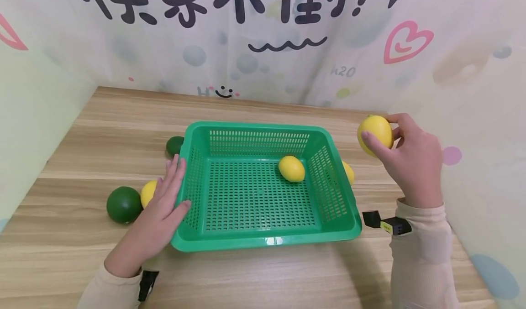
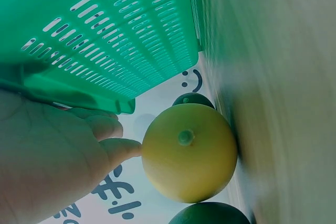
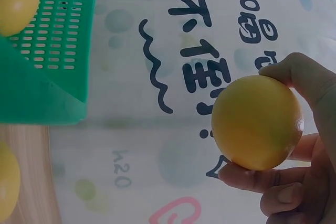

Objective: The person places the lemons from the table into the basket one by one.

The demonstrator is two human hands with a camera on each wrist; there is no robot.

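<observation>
My right hand (image 1: 421,165) holds a yellow lemon (image 1: 373,133) in the air, to the right of a green plastic basket (image 1: 267,242). In the right wrist view the thumb and fingers pinch that lemon (image 3: 257,123) from two sides. Inside the basket, toward its right, lies another lemon (image 1: 291,169). My left hand (image 1: 162,211) rests its fairly straight fingers against the basket's left rim. Below that hand, a yellow fruit (image 2: 189,153) with a green stem end sits outside the basket, partly covered in the head view.
Left of the basket a round dark green fruit (image 1: 123,204) and a smaller green one (image 1: 175,145) lie on the wooden table (image 1: 78,163). One more lemon (image 1: 349,173) shows partly behind the basket's right wall. A printed cloth (image 1: 287,67) hangs along the table's back edge.
</observation>
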